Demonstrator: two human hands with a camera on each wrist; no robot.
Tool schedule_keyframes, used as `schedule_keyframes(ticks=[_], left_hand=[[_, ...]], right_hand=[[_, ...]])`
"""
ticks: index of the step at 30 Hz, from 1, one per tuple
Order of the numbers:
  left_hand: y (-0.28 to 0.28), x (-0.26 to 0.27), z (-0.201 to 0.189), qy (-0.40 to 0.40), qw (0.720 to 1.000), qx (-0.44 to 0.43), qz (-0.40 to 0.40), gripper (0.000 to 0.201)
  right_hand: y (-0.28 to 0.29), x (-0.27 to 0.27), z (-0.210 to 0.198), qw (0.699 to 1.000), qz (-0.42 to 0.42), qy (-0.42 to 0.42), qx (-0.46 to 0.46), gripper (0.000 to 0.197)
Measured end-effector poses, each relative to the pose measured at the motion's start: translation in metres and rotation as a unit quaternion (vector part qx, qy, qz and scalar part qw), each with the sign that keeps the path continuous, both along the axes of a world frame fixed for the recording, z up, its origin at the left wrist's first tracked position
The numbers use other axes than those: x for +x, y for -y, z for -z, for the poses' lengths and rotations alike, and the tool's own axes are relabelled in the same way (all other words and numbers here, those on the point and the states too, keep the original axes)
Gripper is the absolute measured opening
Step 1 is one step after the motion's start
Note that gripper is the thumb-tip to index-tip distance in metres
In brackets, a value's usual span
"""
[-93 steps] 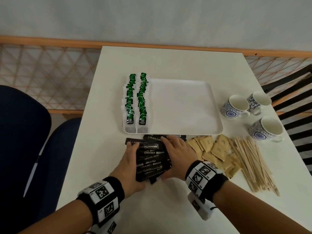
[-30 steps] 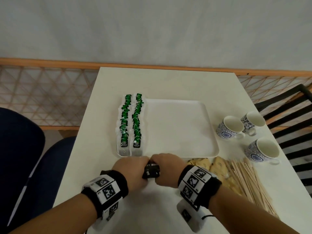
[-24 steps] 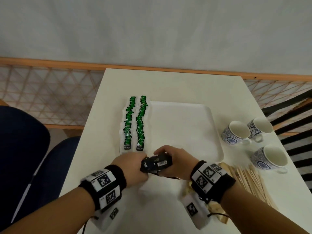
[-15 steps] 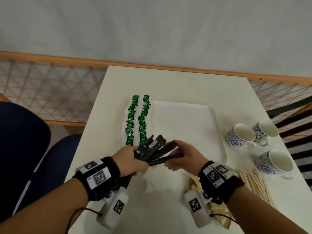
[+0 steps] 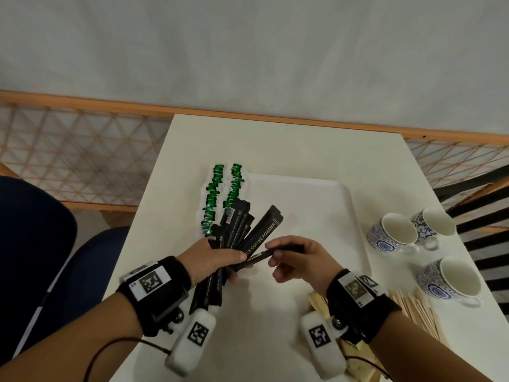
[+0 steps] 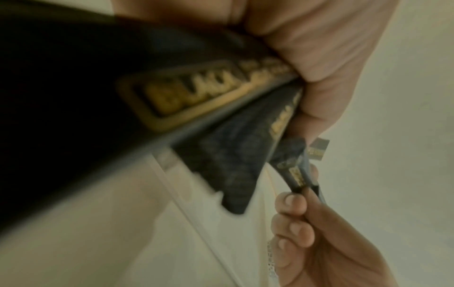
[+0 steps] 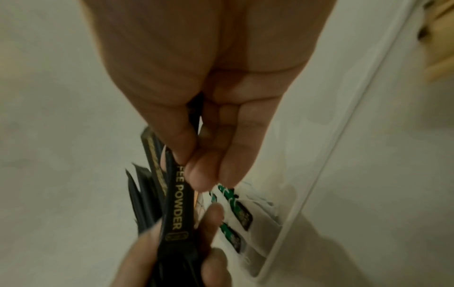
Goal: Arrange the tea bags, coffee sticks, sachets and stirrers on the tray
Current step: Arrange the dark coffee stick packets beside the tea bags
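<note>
A white tray (image 5: 316,210) lies mid-table with two rows of green tea bags (image 5: 220,199) along its left side. Above the tray's near-left corner my left hand (image 5: 228,260) grips a fanned bundle of black coffee sticks (image 5: 239,230). My right hand (image 5: 275,250) pinches one stick (image 5: 261,255) at the fan's right edge. In the left wrist view the sticks (image 6: 172,93) fill the frame, blurred. The right wrist view has thumb and fingers pinching a stick (image 7: 176,203) above the tea bags (image 7: 236,211). Brown sachets (image 5: 319,301) and wooden stirrers (image 5: 418,307) lie on the table, partly hidden by my right wrist.
Three blue-patterned cups (image 5: 394,232) stand right of the tray. A wooden rail with netting (image 5: 82,161) borders the table's far and left sides. A dark blue chair (image 5: 41,244) sits left; a slatted black chair (image 5: 482,205) is right.
Both hands gathered the black sticks off the table and lifted them. The left hand now holds them fanned out, and the right hand has taken hold of one stick.
</note>
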State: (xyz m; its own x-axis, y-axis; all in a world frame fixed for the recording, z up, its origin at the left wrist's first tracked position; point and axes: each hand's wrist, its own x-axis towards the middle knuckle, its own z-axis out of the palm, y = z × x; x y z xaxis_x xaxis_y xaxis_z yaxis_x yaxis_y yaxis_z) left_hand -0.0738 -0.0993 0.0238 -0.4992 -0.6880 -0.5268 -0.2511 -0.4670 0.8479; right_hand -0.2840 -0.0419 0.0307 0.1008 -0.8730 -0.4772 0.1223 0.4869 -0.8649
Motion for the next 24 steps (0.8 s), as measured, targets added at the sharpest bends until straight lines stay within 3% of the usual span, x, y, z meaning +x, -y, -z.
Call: schedule_keyframes(ticks=[4,9,13,18,24], left_hand=[[0.000,-0.002,0.002,-0.045,0.998,0.050,-0.017,0.044],[0.006,-0.010,-0.005,-0.079,0.992,0.091,-0.040,0.023],[0.013,-0.009,-0.004,-0.084,0.987,0.117,-0.067,0.023],[0.018,-0.009,-0.004,-0.048,0.994,0.094,-0.035,0.024],[0.020,-0.010,-0.002,-0.005,0.998,0.046,-0.035,0.036]], right_hand=[[0.003,-0.003,-0.001,0.999,0.038,0.009,-0.009,0.020],[0.006,-0.004,-0.003,0.997,0.058,0.009,-0.047,0.021],[0.008,-0.008,-0.004,0.997,0.040,0.003,-0.072,0.020],[0.008,-0.012,0.001,0.996,0.024,-0.031,-0.077,0.044],[0.008,-0.015,0.005,0.996,0.044,-0.032,-0.069,0.038]])
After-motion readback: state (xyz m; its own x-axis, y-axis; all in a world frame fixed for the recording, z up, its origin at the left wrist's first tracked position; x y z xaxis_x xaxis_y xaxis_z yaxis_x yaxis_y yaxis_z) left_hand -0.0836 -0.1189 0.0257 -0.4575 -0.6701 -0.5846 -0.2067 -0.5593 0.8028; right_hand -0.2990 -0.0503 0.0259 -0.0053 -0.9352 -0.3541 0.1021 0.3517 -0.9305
